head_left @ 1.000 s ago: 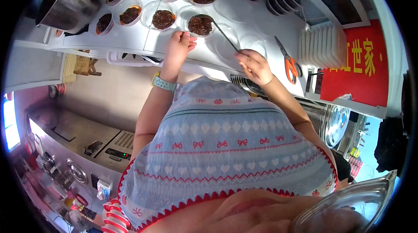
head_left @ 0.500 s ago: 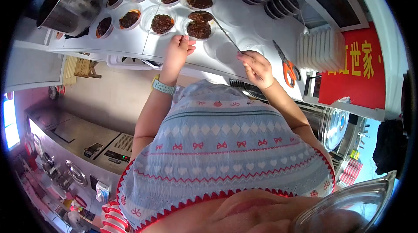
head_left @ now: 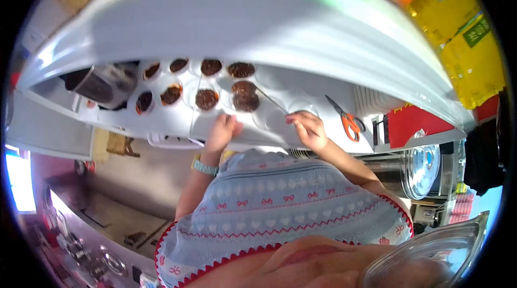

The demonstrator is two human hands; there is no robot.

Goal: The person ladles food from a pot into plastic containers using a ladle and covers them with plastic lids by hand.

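On the white worktop [head_left: 180, 118], as the head view showed it, eight filled bowls [head_left: 207, 99] stood in two rows of four, each with a dark, chunky filling [head_left: 246, 103]. The right hand [head_left: 309, 129] was closed around the thin handle of a ladle [head_left: 272, 100], thumb and fingers pinched near its end. The ladle's dark-coated head lay over the far side of the rightmost bowl in the near row; whether it touched the filling there could not be told. The left hand [head_left: 222, 132] was loosely part open, its fingers a little curled, with nothing visible in its hold – it rested near the edge, just on the near side of that same bowl. As for progress, all eight of these bowls already carried filling, orange showing at the rim of some, while the clear bowls [head_left: 265, 120] to their right showed none. How many of those there were was hard to tell, since their see-through walls blended into the white surface. A metal pot [head_left: 102, 84] stood tilted at the left end of the rows – its contents were hidden. Scissors [head_left: 344, 116] with orange handles lay beyond the clear bowls, between them and a red sign [head_left: 414, 126].
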